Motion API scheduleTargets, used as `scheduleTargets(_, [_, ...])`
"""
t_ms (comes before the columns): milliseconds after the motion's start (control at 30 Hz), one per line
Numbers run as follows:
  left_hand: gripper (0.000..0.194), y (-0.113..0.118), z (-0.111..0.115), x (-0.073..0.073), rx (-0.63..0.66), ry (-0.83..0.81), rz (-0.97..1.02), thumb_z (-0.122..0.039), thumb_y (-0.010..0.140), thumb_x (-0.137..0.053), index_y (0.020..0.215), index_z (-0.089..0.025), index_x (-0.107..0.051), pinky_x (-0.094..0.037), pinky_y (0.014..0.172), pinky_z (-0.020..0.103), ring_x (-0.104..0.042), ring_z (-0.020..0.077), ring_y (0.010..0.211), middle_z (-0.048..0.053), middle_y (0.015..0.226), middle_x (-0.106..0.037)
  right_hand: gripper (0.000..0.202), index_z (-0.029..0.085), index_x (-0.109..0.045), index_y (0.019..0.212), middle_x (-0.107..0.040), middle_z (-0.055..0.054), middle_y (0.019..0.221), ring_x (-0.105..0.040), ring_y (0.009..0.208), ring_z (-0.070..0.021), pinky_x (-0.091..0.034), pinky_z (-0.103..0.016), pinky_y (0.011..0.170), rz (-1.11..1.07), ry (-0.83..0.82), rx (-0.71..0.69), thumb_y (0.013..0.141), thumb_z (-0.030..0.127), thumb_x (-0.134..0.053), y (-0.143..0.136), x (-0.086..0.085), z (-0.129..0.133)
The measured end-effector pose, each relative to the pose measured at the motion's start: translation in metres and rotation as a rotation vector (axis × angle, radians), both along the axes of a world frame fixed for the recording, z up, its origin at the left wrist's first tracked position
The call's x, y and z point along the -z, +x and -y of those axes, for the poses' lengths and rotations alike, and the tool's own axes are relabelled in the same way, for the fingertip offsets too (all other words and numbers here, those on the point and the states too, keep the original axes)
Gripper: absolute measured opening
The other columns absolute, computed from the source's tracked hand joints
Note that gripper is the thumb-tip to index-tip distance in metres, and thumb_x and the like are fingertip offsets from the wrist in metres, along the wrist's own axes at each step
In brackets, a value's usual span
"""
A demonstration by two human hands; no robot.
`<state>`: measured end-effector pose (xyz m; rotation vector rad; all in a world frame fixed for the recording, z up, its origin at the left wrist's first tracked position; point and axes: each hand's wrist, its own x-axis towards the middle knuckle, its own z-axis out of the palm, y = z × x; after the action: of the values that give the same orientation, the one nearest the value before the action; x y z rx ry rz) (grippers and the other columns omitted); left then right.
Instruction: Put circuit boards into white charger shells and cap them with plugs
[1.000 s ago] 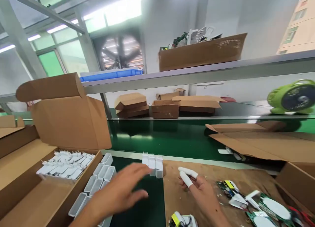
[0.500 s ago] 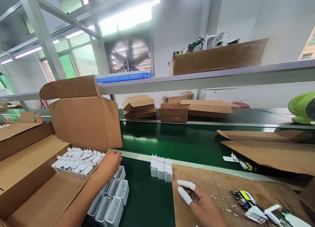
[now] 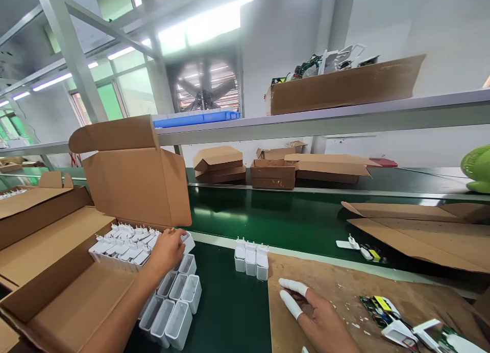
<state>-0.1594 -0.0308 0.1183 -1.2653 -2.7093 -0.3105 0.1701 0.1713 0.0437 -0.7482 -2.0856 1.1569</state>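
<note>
And a white case (image 3: 188,242) is held by L hand (image 3: 168,248), approx. 8 o'clock; R hand (image 3: 316,312), grip released, is seen w/ white-covered fingertips (image 3: 291,304), 5 o'clock.

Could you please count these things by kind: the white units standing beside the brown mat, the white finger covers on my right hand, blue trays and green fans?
White units: 3
White finger covers on right hand: 2
Blue tray: 1
Green fan: 1
Total: 7
</note>
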Motion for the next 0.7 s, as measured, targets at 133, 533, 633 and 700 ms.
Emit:
scheduleTargets(133, [0.028,0.022,0.005,-0.007,0.081,0.136,0.046,-0.016,0.101,-0.055,0.126,-0.018,-0.068,-0.058,0.098,0.042,-0.068,0.0284,0.113,0.007,0.097,-0.077,0.034,0.025,-0.082,0.100,-0.084,-0.010,0.109,-0.079,0.098,-0.0316,-0.065,-0.041,0.094,-0.005,0.012,-0.016,0.084,0.051,-0.068,0.000,-0.002,0.000])
scheduleTargets(533, [0.041,0.128,0.029,0.044,0.507,0.225,0.180,-0.035,0.102,-0.065,0.142,-0.029,-0.059,-0.064,0.095,0.047,-0.071,0.0322,0.114,0.012,0.128,-0.074,0.036,0.029,-0.084,0.101,-0.085,-0.006,0.106,-0.080,0.100,-0.0348,-0.068,-0.041,0.089,0.065,0.006,-0.002,0.079,0.055,-0.072,0.000,0.001,-0.008])
scheduleTargets(633, [0.038,0.097,0.049,0.027,0.326,0.239,0.138,-0.039,0.107,-0.055,0.143,-0.026,-0.060,-0.061,0.104,0.051,-0.067,0.0341,0.126,0.015,0.136,-0.071,0.037,0.030,-0.084,0.103,-0.085,-0.006,0.105,-0.081,0.097,-0.0344,-0.068,-0.041,0.088,0.057,-0.008,-0.012,0.080,0.055,-0.071,-0.002,0.006,-0.006])
scheduleTargets(700, [0.036,0.077,0.053,0.010,0.242,0.109,0.119,-0.030,0.109,-0.048,0.140,-0.021,-0.063,-0.059,0.107,0.056,-0.065,0.0356,0.128,0.016,0.137,-0.070,0.037,0.030,-0.084,0.103,-0.085,-0.006,0.105,-0.081,0.097,-0.0340,-0.068,-0.041,0.090,0.042,-0.016,-0.007,0.080,0.054,-0.070,-0.004,0.007,-0.003])
